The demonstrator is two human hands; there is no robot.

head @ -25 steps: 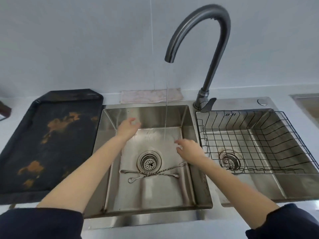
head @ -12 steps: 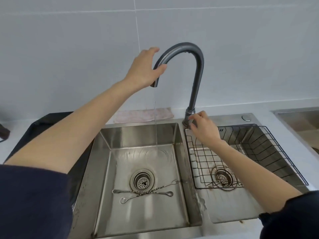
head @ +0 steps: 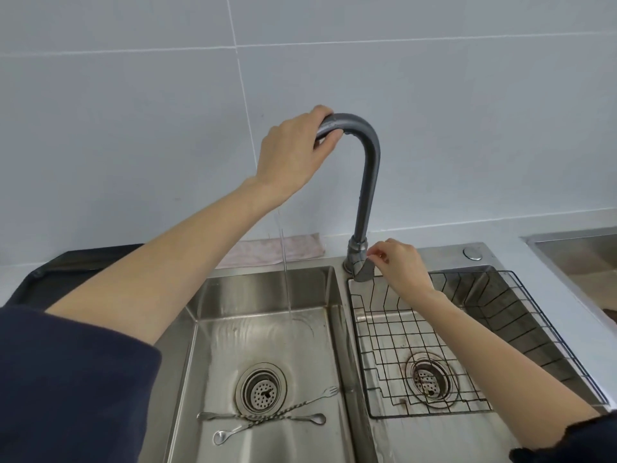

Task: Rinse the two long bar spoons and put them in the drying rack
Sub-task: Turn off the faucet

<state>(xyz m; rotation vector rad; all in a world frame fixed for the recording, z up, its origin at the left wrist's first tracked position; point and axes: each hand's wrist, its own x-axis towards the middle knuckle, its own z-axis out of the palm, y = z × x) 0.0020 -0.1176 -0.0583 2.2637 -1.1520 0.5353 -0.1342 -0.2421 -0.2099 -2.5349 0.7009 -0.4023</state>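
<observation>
- My left hand (head: pixel 293 152) is up at the top of the tap's arch, fingers (head: pixel 325 137) curled over the dark faucet spout (head: pixel 365 162) and clamped on it near the outlet end.
- Directly below those fingers a thin stream of water (head: pixel 284 262) falls into the left basin (head: pixel 267 345), landing toward its back wall, well short of the drain (head: pixel 261 389).
- The two bar spoons (head: pixel 263 421) lie crossed on the basin floor just in front of that drain, far below and nearer me than my left fingers. Neither hand touches them, and the stream does not reach them.
- Right of the spout's base, my right hand (head: pixel 402 265) sits at the faucet lever (head: pixel 364 272), thumb and forefinger pinched together at its edge. Whether they truly grip it I cannot tell.
- Below and right of those fingers the wire drying rack (head: pixel 434 345) sits in the right basin, with no spoons in it.
- My judgement: the water is running, but rinsing has not begun; both spoons are yet to be picked up, rinsed and racked.
- Hard to make out: my left palm hides the spout's mouth, my right forearm covers part of the rack, and where the spoons cross I cannot tell which lies on top.
</observation>
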